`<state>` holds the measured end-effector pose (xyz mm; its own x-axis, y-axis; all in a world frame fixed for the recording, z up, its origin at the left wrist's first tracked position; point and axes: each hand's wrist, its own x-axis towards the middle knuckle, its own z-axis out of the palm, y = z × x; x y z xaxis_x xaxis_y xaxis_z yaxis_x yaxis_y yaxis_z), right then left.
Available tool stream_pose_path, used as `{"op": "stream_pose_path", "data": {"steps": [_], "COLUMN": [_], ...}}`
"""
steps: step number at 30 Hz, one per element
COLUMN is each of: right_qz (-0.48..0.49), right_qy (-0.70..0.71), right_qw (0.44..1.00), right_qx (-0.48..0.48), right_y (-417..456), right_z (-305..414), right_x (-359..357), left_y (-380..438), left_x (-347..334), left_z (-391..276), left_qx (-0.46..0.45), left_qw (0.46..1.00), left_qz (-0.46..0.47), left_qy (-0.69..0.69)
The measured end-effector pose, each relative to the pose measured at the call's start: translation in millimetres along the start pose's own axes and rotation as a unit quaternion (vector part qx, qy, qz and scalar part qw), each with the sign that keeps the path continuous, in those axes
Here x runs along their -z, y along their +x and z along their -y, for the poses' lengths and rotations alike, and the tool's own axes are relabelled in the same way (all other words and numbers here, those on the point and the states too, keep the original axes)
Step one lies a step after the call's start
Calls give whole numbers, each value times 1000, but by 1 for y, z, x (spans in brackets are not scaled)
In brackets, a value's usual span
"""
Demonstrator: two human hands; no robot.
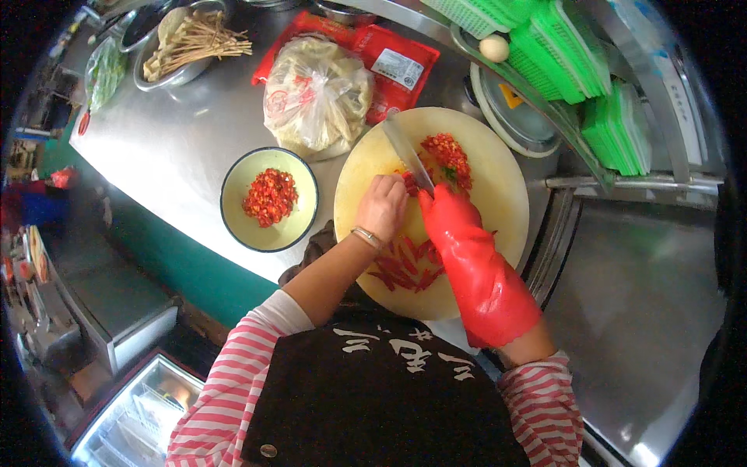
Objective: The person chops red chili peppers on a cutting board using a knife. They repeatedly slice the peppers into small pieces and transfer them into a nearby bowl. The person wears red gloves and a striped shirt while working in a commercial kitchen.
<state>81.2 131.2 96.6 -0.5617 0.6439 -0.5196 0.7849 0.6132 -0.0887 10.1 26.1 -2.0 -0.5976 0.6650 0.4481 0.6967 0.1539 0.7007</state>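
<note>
On a round cutting board point(502, 227), my right hand point(452, 219), in a long red rubber glove, grips a knife point(402, 143) whose blade points away from me. Bare and with fingers curled, my left hand point(383, 204) is beside the blade at some red chili peppers point(410, 184); its fingertips are partly hidden, so I cannot tell whether it pinches them. A heap of chopped red chili point(449, 156) lies right of the blade. Whole red chilies point(408, 265) lie nearer me, under my forearms. Left of the board, an enamel bowl point(238, 195) holds more chopped chili point(270, 197).
Behind the board sit a knotted plastic bag of pale food point(318, 96) and red packets point(402, 52). A metal bowl with skewers point(198, 38) stands at the back left. Green plastic baskets point(554, 52) and an egg point(494, 48) are on a shelf at right, above a lidded pot point(519, 117).
</note>
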Motion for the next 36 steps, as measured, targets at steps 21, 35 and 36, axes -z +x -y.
{"op": "stream_pose_path", "data": {"steps": [21,35,36], "right_qz": [56,65,52], "right_qy": [2,30,28], "right_qw": [998,997,998], "right_qx": [-4,-17,-21], "right_y": [-28,-22,-20], "right_z": [-2,-2,-4], "right_x": [24,14,6], "left_y": [-3,-4,-2], "left_x": [-2,-4,-3], "left_z": [6,9,7], "left_qx": [-1,0,-4], "left_qw": [1000,1000,1000], "left_qz": [-5,-9,-9], "left_qy": [3,-6,-5]}}
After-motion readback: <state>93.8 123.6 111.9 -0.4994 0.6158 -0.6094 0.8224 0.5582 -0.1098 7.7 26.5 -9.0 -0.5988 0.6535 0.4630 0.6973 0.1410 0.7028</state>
